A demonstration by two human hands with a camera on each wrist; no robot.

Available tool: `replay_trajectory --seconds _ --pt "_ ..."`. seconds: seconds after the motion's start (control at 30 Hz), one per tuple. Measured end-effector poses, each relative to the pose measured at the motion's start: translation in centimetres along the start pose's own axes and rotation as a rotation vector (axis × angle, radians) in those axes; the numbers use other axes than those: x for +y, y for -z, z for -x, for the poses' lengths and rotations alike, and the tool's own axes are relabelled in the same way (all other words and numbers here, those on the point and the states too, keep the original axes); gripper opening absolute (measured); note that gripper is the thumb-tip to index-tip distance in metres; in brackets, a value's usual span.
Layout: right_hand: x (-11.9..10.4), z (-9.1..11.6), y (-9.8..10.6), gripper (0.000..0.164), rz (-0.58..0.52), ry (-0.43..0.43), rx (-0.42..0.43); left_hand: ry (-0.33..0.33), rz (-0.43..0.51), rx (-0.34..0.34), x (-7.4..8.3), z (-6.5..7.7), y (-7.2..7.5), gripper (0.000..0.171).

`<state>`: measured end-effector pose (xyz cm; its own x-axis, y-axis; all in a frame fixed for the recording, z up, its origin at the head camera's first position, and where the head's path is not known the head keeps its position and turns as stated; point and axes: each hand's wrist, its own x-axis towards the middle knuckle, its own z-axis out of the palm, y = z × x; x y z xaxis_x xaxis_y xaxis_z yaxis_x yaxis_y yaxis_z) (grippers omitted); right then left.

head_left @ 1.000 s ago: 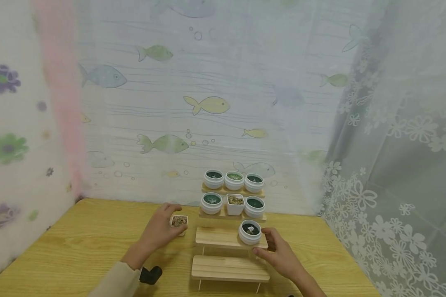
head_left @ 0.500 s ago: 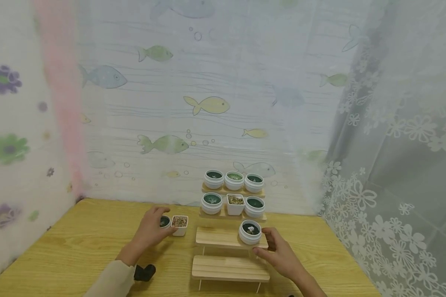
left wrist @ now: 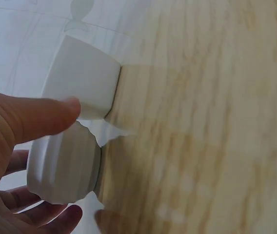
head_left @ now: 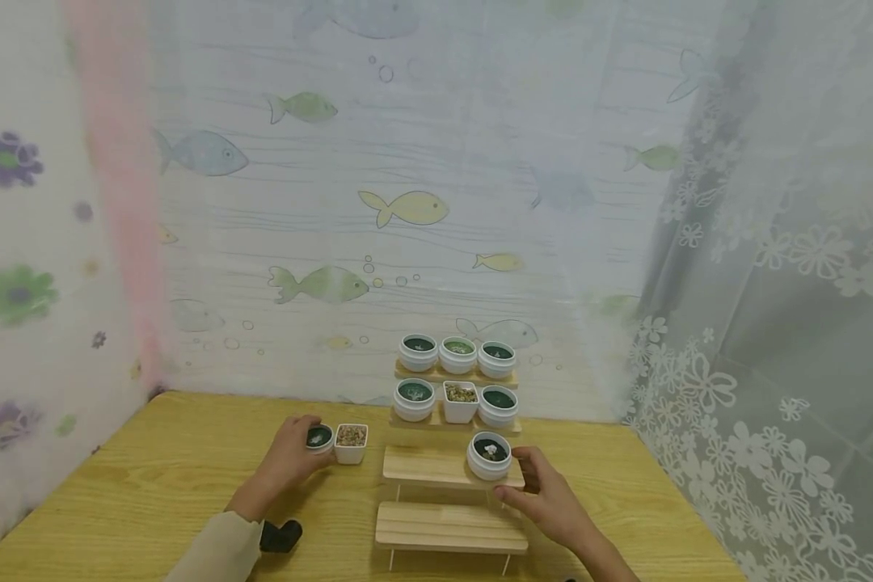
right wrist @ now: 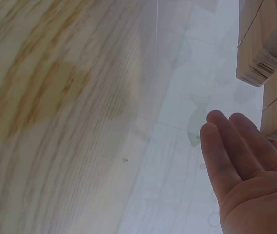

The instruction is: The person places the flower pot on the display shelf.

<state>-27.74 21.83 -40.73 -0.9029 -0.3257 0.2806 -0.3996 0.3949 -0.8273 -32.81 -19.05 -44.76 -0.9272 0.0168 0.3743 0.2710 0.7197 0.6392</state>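
Note:
My left hand (head_left: pixel 285 462) curls its thumb and fingers round a small round white pot (head_left: pixel 320 437) with a dark green top and a pale mark. This pot (left wrist: pixel 65 163) stands on the table, its ribbed side showing in the left wrist view. Close beside it is a square white cup (head_left: pixel 352 444) filled with brownish bits, right by my thumb. My right hand (head_left: pixel 549 493) is at the right end of a wooden shelf (head_left: pixel 425 466), fingertips right beside another round white pot (head_left: pixel 489 456) on it. In the right wrist view, the right hand's fingers (right wrist: pixel 226 151) are fairly straight.
Behind, an upper shelf (head_left: pixel 509 380) bears three round pots, and the tier below holds two round pots with a square cup (head_left: pixel 460 402) between them. A low wooden shelf (head_left: pixel 451 525) on thin legs stands in front. A fish-patterned curtain (head_left: pixel 407 242) hangs behind the table.
My left hand has moved left and slightly down, off the square cup and onto the round pot beside it, which was hidden before. My right hand stays where it was.

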Motion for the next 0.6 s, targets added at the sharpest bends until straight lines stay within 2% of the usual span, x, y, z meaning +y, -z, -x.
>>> replay_trajectory --seconds 0.17,0.37,0.6 --pt "1.8 -0.5 -0.1 0.056 0.005 -0.010 0.007 0.032 0.004 -0.001 0.0 0.2 0.2 0.065" --pt "2.0 -0.6 -0.1 0.055 0.003 -0.009 0.004 0.062 -0.017 -0.029 -0.1 0.1 0.3 0.064" --pt "1.8 -0.5 -0.1 0.055 0.035 -0.015 0.005 0.080 -0.006 0.027 0.4 0.0 0.8 0.062"
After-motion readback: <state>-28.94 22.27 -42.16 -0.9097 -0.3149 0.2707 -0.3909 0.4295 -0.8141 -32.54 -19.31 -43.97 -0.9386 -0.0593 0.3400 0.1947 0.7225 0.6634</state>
